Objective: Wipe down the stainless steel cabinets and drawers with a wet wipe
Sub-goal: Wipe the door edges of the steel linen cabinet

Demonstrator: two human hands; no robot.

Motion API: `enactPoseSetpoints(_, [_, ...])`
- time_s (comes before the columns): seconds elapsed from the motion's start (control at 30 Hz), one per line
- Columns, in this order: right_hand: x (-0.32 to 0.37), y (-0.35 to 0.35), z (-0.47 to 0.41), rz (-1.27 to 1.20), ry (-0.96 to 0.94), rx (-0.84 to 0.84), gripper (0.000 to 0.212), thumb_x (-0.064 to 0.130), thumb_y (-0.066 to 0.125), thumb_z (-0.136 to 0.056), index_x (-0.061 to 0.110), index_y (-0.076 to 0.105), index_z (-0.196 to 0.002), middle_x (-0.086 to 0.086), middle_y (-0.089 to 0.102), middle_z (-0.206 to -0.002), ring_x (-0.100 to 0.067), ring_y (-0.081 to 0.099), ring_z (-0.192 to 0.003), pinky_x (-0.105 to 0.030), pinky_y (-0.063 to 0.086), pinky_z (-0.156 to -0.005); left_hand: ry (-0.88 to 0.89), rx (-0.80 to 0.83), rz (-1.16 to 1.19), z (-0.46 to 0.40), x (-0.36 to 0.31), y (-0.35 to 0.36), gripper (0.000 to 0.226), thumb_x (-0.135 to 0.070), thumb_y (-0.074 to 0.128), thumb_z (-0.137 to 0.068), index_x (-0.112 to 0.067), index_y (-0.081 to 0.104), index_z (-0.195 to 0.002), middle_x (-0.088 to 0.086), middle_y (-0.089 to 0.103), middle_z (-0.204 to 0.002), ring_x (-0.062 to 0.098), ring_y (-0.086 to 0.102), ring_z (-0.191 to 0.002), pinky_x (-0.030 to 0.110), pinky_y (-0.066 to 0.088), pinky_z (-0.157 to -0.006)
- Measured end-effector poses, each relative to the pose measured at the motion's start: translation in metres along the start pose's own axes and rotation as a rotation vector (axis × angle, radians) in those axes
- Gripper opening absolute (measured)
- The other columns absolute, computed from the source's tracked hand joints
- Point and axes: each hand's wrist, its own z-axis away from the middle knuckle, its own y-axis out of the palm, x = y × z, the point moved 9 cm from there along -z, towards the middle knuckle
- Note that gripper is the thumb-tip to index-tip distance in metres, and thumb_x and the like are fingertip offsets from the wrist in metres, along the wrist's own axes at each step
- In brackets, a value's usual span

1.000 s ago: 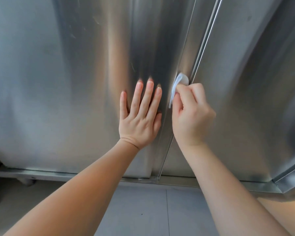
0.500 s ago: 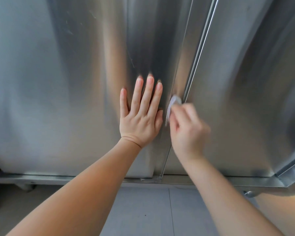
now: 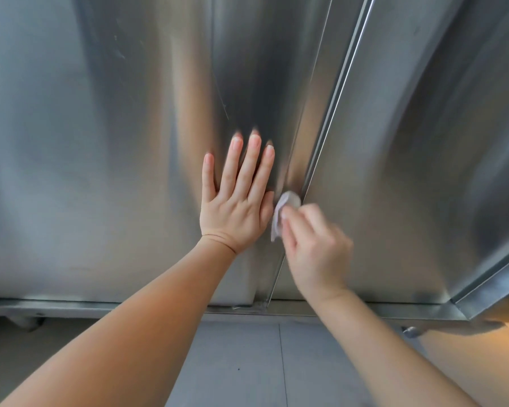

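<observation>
pinching crumpled white wipe [image 3: 285, 211] in right hand [image 3: 315, 248], brushed steel door [image 3: 115, 171]

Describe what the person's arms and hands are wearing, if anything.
Nothing is worn. Both forearms are bare up to the frame edge, with no sleeves showing. The left hand and right hand have no gloves, rings, watch or bracelets; the nails are short and look unpainted.

Soft, even daylight falls on brushed steel cabinet doors [image 3: 130, 142], which carry smeared reflections but no harsh glare. The right hand [image 3: 315, 245] is motion-blurred. Wide-angle distortion bends straight edges toward the frame's sides.
</observation>
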Motion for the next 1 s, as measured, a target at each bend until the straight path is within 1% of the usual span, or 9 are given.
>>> enactPoseSetpoints(0.1, [-0.01, -0.05, -0.059, 0.005, -0.025, -0.265, 0.016, 0.016, 0.059, -0.092, 0.016, 0.074, -0.098, -0.004, 0.064, -0.082, -0.025, 0.053, -0.056, -0.03, 0.035, -0.05, 0.008, -0.003, 0.003, 0.001, 0.0, 0.0, 0.071, -0.031, 0.044, -0.096, -0.015, 0.012, -0.157, 0.004, 0.016, -0.158, 0.029, 0.011, -0.148, 0.051, 0.001, -0.12])
enactPoseSetpoints(0.17, [-0.018, -0.058, -0.085, 0.043, -0.02, -0.32, 0.017, 0.012, 0.064, -0.089, 0.014, 0.075, -0.102, -0.004, 0.065, -0.083, -0.023, 0.055, -0.06, -0.027, 0.033, -0.051, 0.012, 0.0, 0.0, 0.002, 0.0, 0.0, 0.071, -0.031, 0.044, -0.096, -0.015, 0.011, -0.157, 0.003, 0.012, -0.16, 0.029, 0.01, -0.148, 0.051, 0.0, -0.121])
enactPoseSetpoints(0.33, [-0.01, -0.003, -0.023, 0.053, -0.044, -0.103, 0.008, 0.009, 0.073, -0.086, 0.009, 0.076, -0.093, -0.007, 0.065, -0.076, -0.026, 0.057, -0.057, -0.034, 0.044, -0.048, 0.021, -0.008, -0.009, 0.003, 0.0, 0.003, 0.069, -0.032, 0.041, -0.097, -0.016, 0.012, -0.157, 0.001, 0.006, -0.161, 0.028, 0.009, -0.149, 0.05, -0.003, -0.121])
enactPoseSetpoints(0.47, [-0.009, 0.031, 0.038, 0.1, -0.006, 0.06, 0.021, 0.001, 0.088, -0.062, 0.01, 0.074, -0.074, -0.004, 0.065, -0.069, -0.024, 0.054, -0.046, -0.027, 0.038, -0.041, 0.022, 0.009, -0.009, 0.004, 0.002, 0.005, 0.068, -0.033, 0.039, -0.098, -0.016, 0.01, -0.157, 0.006, 0.014, -0.162, 0.028, 0.007, -0.149, 0.05, -0.004, -0.121])
enactPoseSetpoints(0.53, [-0.009, 0.022, 0.024, 0.083, -0.01, 0.033, 0.017, 0.003, 0.086, -0.065, 0.01, 0.073, -0.073, -0.005, 0.063, -0.068, -0.026, 0.056, -0.049, -0.028, 0.039, -0.043, 0.027, -0.001, -0.007, 0.003, 0.0, 0.004, 0.068, -0.033, 0.04, -0.097, -0.016, 0.011, -0.157, 0.004, 0.013, -0.162, 0.028, 0.007, -0.149, 0.05, -0.003, -0.121])
enactPoseSetpoints(0.63, [-0.013, -0.013, -0.034, 0.057, 0.015, -0.118, 0.002, 0.012, 0.073, -0.082, 0.011, 0.073, -0.081, -0.007, 0.063, -0.075, -0.028, 0.058, -0.057, -0.03, 0.038, -0.046, 0.024, -0.026, -0.009, 0.003, 0.0, 0.001, 0.068, -0.032, 0.042, -0.097, -0.015, 0.014, -0.157, 0.001, 0.01, -0.16, 0.028, 0.009, -0.149, 0.049, -0.002, -0.121])
enactPoseSetpoints(0.73, [-0.016, -0.035, -0.081, 0.07, 0.073, -0.226, 0.005, 0.013, 0.067, -0.083, 0.01, 0.071, -0.084, -0.007, 0.062, -0.08, -0.026, 0.057, -0.062, -0.026, 0.03, -0.048, 0.018, -0.027, 0.003, 0.003, 0.0, 0.0, 0.068, -0.031, 0.043, -0.097, -0.015, 0.014, -0.157, 0.002, 0.012, -0.159, 0.028, 0.01, -0.148, 0.05, -0.002, -0.121])
enactPoseSetpoints(0.87, [-0.013, -0.011, -0.042, 0.035, 0.125, -0.145, 0.003, 0.01, 0.071, -0.083, 0.007, 0.07, -0.085, -0.009, 0.062, -0.081, -0.028, 0.058, -0.063, -0.033, 0.039, -0.046, 0.014, -0.023, 0.002, 0.002, 0.002, 0.001, 0.068, -0.032, 0.042, -0.098, -0.016, 0.012, -0.157, 0.004, 0.016, -0.161, 0.029, 0.01, -0.148, 0.05, -0.002, -0.121])
enactPoseSetpoints(1.0, [-0.019, 0.04, 0.051, -0.005, 0.223, 0.096, 0.015, 0.004, 0.084, -0.07, 0.008, 0.071, -0.077, -0.007, 0.061, -0.07, -0.028, 0.055, -0.051, -0.032, 0.042, -0.041, 0.023, -0.006, -0.012, 0.003, 0.002, 0.004, 0.069, -0.032, 0.04, -0.098, -0.016, 0.009, -0.157, 0.008, 0.017, -0.16, 0.028, 0.007, -0.148, 0.049, -0.004, -0.121])
